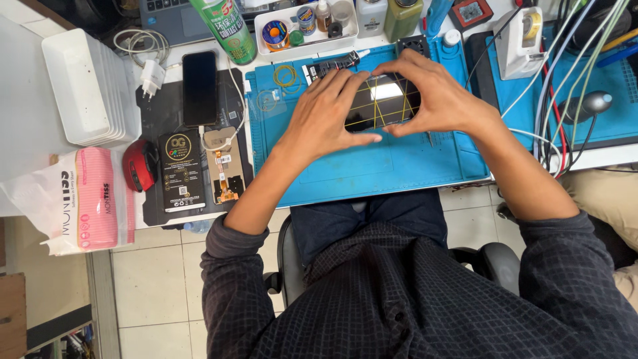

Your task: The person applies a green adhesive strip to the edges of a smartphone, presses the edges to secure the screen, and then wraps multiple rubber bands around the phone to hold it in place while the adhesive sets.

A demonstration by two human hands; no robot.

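Note:
A black phone screen crossed by thin yellow strips lies on a blue work mat. My left hand presses on its left side, fingers spread over the near left corner. My right hand wraps over its right side, thumb along the near edge. Both thumbs nearly meet in front of the screen. Part of the screen is hidden under my palms.
A black phone, a dark box, an opened phone body and a red mouse lie to the left. A green spray can, a white parts tray, bottles and cables crowd the back and right.

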